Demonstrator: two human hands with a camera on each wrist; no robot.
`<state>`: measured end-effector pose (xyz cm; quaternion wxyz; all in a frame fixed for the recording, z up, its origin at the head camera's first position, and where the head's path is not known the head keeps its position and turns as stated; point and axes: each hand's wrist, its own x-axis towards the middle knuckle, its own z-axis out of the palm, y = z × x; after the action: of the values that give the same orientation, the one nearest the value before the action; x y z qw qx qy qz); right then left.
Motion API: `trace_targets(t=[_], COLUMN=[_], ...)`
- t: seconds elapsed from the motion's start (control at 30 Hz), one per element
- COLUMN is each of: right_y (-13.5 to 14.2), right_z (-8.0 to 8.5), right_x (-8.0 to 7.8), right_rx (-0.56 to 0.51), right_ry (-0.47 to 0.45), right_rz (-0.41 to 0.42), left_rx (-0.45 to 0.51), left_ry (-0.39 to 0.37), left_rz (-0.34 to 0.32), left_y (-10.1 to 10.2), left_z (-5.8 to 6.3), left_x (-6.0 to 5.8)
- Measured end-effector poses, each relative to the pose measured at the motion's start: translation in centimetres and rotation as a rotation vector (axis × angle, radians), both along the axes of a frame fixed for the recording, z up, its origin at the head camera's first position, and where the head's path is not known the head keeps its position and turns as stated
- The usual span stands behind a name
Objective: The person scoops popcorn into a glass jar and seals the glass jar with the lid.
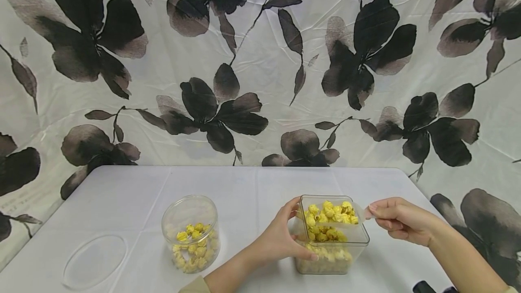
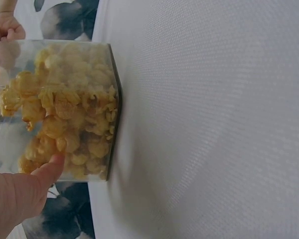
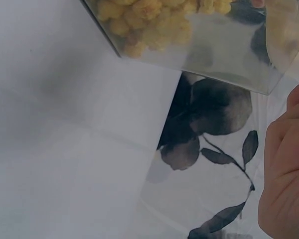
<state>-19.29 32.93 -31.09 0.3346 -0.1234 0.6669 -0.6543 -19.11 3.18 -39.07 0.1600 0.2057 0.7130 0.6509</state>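
A clear square container [image 1: 356, 252] with yellow popcorn [image 1: 329, 235] inside stands upright on the table, right of the middle. My left hand [image 1: 277, 234] grips its left side, thumb [image 2: 52, 169] on the near wall and fingers round the far corner. At the container's right rim, my right hand [image 1: 400, 218] pinches the handle of a translucent scoop [image 1: 355, 224]. The scoop lies within the container's mouth, and popcorn shows in it. In the right wrist view part of the pale scoop [image 3: 284, 37] appears through the clear wall, near my right hand [image 3: 289, 164].
To the left stands an uncovered round clear jar [image 1: 190, 209], partly filled with popcorn. A clear round lid [image 1: 95, 261] lies flat on the white-covered table [image 1: 252, 184] at the far left. A dark object [image 1: 423, 287] pokes in at the lower right edge. Behind hangs a floral cloth [image 1: 260, 58].
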Motion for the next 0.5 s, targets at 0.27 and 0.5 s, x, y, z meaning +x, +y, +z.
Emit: trace_targets(t=[0.27, 0.5], right_y=[0.05, -0.01], right_z=[0.24, 0.35], right_x=[0.03, 0.09], right_rx=[-0.005, -0.012], right_ry=[0.000, -0.006], right_rz=[0.003, -0.005], left_rx=[-0.009, -0.023], left_ry=[-0.005, 0.005], left_rz=[0.002, 0.004], left_y=[0.03, 0.01], left_z=[0.06, 0.11], left_x=[0.02, 0.00])
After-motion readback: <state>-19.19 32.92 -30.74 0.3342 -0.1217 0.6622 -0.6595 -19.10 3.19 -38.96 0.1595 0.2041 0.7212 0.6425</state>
